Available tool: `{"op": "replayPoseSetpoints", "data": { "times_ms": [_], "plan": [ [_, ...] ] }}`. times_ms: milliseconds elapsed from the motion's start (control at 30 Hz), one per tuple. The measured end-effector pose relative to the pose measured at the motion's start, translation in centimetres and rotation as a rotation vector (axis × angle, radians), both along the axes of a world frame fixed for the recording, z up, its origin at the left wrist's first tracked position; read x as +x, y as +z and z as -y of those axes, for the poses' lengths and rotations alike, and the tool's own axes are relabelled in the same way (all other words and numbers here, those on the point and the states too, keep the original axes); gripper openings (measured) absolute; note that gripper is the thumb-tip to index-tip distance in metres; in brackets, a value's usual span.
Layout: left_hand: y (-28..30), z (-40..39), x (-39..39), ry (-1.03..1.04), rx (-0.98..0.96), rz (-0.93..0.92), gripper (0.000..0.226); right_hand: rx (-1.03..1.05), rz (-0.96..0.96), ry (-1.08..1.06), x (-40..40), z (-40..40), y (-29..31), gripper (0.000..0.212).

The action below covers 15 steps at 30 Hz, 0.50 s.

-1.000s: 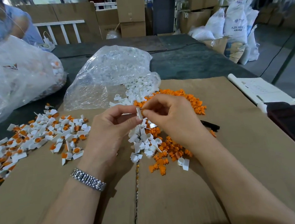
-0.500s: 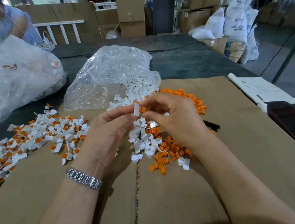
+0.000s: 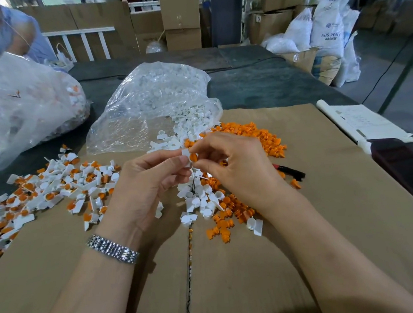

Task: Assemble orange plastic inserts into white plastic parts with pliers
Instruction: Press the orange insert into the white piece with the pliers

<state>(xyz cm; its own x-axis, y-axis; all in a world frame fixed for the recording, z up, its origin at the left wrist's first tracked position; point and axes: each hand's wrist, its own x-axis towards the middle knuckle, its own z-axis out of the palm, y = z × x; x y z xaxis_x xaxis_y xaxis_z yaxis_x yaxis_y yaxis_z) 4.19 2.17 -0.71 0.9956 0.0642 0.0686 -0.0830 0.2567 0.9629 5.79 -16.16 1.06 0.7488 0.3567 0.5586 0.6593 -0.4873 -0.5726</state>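
Over the middle of the cardboard sheet (image 3: 317, 221) on the desk (image 3: 256, 83) you've got both hands up close together; your left hand (image 3: 148, 185) pinches a white plastic part (image 3: 186, 156) between thumb and forefinger, and your right hand (image 3: 236, 168) has its fingertips curled onto an orange insert (image 3: 193, 157) that sits right against that white part, touching it; can't tell from here how far in the insert is seated.

Just under and beyond your hands there's a loose heap of white parts (image 3: 201, 196) mixed with a spread of orange inserts (image 3: 253, 135); the orange stuff runs from the far right of the heap down to a smaller cluster near you (image 3: 226, 219). Off to the left is a wide scatter of finished pieces (image 3: 55, 190), white with orange showing in them, lying partly on the cardboard and partly on the dark desk.

The pliers (image 3: 291, 171) lie on the cardboard just right of your right hand, mostly hidden behind it; only dark handles with a bit of red show, and neither hand touches them.

Farther back, a clear plastic bag (image 3: 152, 103) spills white parts toward the heap; a bigger clear bag (image 3: 16, 107) sits at the far left. There's a white folded paper thing (image 3: 363, 121) on the right edge, and a silver watch band (image 3: 112, 249) on your left wrist; another person (image 3: 5, 31) is at the far left, behind the big bag.
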Motion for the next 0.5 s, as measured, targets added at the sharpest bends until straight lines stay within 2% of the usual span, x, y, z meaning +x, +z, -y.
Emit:
{"op": "replayPoseSetpoints", "data": {
  "times_ms": [133,300,500],
  "plan": [
    [-0.03,0.08,-0.05,-0.013,-0.010,0.009,0.018,-0.006,-0.001,-0.006,-0.07,-0.01,0.04,0.020],
    [-0.08,0.26,-0.15,0.004,0.040,0.020,0.033,0.008,-0.015,-0.009,-0.14,-0.11,0.13,0.019],
    [-0.06,0.34,-0.19,0.022,0.056,0.021,0.031,-0.022,-0.050,0.005,-0.42,-0.15,0.26,0.024]
  ]
}}
